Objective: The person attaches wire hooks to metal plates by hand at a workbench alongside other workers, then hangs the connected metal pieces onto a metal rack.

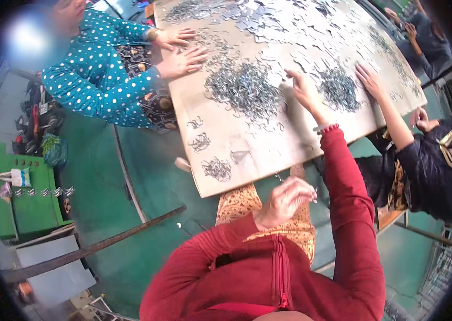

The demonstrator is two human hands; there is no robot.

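And here's the wearer's right hand (305, 91) reaching well across the table (290, 142), index finger out, the others partly curled, between the large heap (244, 88) of small bent metal bits and the second heap (338, 90). Whether those fingers hold anything, I can't tell. The left hand (288, 202) is up off the near edge, fingertips drawn together, pinching a small metal piece (315, 199), by the look of it.

How far along? Three little clusters lie apart toward the near left corner: the fullest cluster (218, 169) lowest, then the middle cluster (200, 142), then a sparse cluster (196, 123). I'd call that a small share, with the bulk lying in the two heaps. Farther over, flat pieces (306, 21) spread thickly, loose rather than piled. A co-worker's hands (183, 61) rest flat beside the large heap; another co-worker's hand (370, 80) is by the second heap.
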